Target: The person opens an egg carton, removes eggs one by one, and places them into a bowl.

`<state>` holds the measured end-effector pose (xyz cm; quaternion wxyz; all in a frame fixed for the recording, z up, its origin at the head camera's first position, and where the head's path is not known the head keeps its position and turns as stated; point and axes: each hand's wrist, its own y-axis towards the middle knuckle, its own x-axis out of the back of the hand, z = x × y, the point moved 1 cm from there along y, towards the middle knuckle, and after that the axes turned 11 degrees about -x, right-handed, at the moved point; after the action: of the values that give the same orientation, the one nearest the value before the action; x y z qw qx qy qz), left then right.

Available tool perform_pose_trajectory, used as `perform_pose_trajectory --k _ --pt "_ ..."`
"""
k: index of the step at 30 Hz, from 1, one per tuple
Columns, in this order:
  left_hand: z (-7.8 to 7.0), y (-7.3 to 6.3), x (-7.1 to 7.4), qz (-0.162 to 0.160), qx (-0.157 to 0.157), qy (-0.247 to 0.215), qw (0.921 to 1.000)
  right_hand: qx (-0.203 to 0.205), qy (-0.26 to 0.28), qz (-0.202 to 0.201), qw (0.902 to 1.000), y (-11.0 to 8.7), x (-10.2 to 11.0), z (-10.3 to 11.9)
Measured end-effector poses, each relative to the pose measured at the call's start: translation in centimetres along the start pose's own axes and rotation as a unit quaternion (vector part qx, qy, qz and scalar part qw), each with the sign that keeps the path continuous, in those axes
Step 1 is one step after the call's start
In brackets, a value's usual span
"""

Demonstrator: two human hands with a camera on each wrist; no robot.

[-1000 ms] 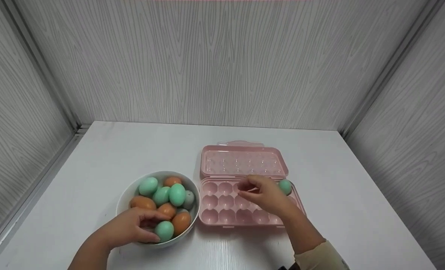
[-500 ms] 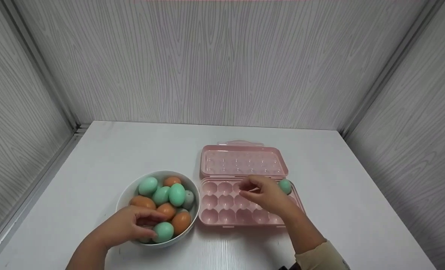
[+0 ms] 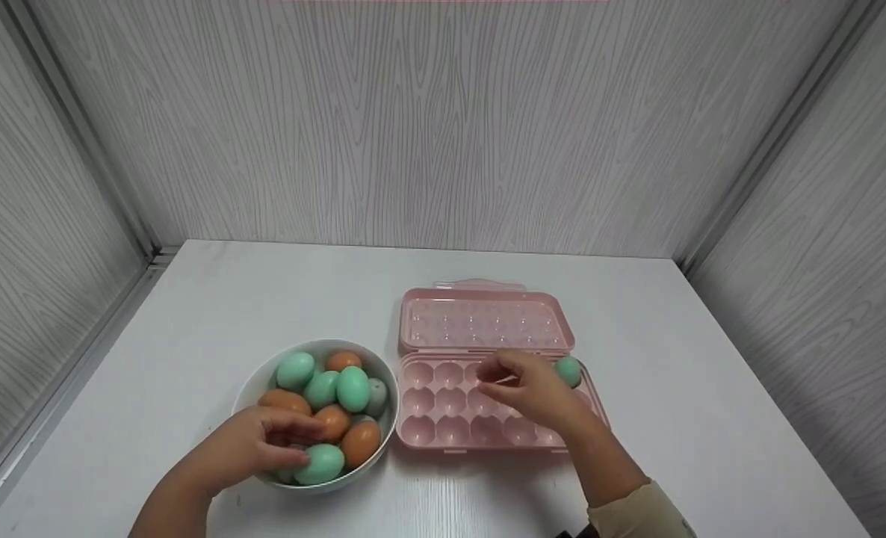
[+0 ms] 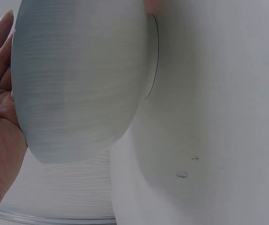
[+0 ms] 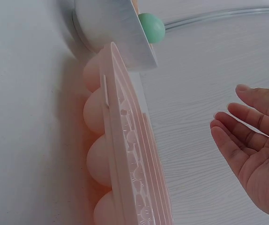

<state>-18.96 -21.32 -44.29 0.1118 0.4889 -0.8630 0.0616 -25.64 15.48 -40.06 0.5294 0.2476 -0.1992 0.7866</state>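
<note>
In the head view my left hand [image 3: 245, 448] reaches over the near left side of a white bowl [image 3: 245, 396] full of eggs. Its thumb lies against a green egg [image 3: 322, 465], and its fingers hang over a brown egg [image 3: 332, 422] without wrapping round it. From the left wrist, the bowl's outer wall [image 4: 83, 79] hides most of the fingers. My right hand [image 3: 533, 388] hovers over the pink egg box [image 3: 450, 452], fingers loosely bent. The right wrist view shows that hand [image 5: 256, 145] apart from the box [image 5: 118, 140], holding nothing.
One green egg [image 3: 568, 371] sits in the box's far right corner, partly behind my right hand. The clear pink lid [image 3: 488, 321] lies folded back behind the box. The bowl stands close against the box's left end. Grey wood-grain panels [image 3: 443, 127] enclose the white table [image 3: 674, 396].
My left hand has drawn back slightly to the left. The green egg by its thumb has turned and shifted a little left. The right hand has barely moved.
</note>
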Motion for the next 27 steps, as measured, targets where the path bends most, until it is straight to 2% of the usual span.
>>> perform_pose_trajectory --k 6,14,19,27 --pt "0.1 0.1 0.0 0.002 -0.028 -0.007 0.9996 -0.005 0.000 -0.003 1.0000 -0.1 0.2 -0.3" --pt "-0.3 0.2 0.2 -0.007 -0.055 -0.043 0.9975 -0.008 0.002 -0.008 0.9999 0.0 0.8 -0.8" --pt "-0.8 0.5 0.1 -0.015 -0.072 -0.026 0.9969 -0.011 0.000 -0.021 0.9997 0.0 1.3 -1.1" --pt "-1.7 1.6 -0.4 -0.025 -0.076 -0.024 0.9965 -0.032 0.009 -0.045 0.9984 0.5 2.5 -2.1"
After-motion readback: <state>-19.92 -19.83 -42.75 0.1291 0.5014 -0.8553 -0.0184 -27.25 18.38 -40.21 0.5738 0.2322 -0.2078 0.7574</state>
